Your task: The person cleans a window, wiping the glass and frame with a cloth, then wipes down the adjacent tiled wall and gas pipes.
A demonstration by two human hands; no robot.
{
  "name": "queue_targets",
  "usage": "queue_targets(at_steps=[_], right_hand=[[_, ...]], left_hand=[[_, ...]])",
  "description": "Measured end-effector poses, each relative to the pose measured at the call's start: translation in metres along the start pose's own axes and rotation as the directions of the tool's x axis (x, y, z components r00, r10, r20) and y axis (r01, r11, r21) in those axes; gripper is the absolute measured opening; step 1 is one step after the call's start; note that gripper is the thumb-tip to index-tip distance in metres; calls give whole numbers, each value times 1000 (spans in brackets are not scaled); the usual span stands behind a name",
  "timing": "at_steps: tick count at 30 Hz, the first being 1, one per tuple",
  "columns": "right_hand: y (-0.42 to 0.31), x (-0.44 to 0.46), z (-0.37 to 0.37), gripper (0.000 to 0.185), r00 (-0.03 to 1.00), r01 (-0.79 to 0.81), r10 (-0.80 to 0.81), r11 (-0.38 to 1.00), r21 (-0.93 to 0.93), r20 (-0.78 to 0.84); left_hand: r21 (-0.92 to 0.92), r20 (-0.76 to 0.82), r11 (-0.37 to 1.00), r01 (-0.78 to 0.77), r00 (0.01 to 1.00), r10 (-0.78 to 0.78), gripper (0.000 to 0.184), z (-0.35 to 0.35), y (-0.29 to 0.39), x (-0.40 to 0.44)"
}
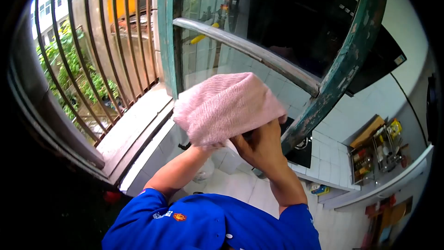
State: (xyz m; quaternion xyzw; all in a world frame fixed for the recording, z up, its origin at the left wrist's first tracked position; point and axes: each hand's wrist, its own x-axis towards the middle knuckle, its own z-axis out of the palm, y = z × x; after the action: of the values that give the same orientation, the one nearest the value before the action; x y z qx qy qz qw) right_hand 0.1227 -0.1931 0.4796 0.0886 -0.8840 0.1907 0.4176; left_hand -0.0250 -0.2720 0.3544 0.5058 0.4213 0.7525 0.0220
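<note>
A pink, ribbed cloth [229, 104] is held up in front of me, folded and slightly blurred. My right hand [262, 144] grips its lower right edge, fingers curled up behind the fabric. Only the wrist end of my left hand [210, 148] shows; the cloth covers its fingers. Just beyond the cloth stands a window sash with peeling green paint [340, 62], swung inward, with a worn rail [249, 46] across its glass. Whether the cloth touches the glass I cannot tell.
Rusty window bars [88, 51] and a sill [134, 129] are on the left, with plants outside. At right, a white-tiled counter [319, 157] runs below a dark range hood [379, 60]. A rack with bottles and utensils [379, 153] stands farther right.
</note>
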Motion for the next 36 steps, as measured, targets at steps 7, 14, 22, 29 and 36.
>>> queue_targets(at_steps=[7, 14, 22, 29, 36], right_hand=[[14, -24, -6, 20, 829, 58, -370, 803, -594, -419], [35, -16, -32, 71, 671, -328, 105, 930, -167, -734], [49, -17, -34, 66, 637, -268, 301, 950, 163, -710], [51, -14, -42, 61, 707, -158, 314, 944, 291, -634], [57, -15, -38, 61, 661, -145, 331, 937, 318, -674]], left_hand=[[-75, 39, 996, -37, 998, 40, 74, -46, 15, 64], [115, -156, 962, -248, 952, 264, 81, -72, 37, 155], [698, 148, 536, -474, 829, 540, 89, -42, 68, 245], [99, 331, 650, -753, 641, 692, 67, 25, 143, 321], [519, 496, 129, -845, 420, 760, 62, 79, 171, 396]])
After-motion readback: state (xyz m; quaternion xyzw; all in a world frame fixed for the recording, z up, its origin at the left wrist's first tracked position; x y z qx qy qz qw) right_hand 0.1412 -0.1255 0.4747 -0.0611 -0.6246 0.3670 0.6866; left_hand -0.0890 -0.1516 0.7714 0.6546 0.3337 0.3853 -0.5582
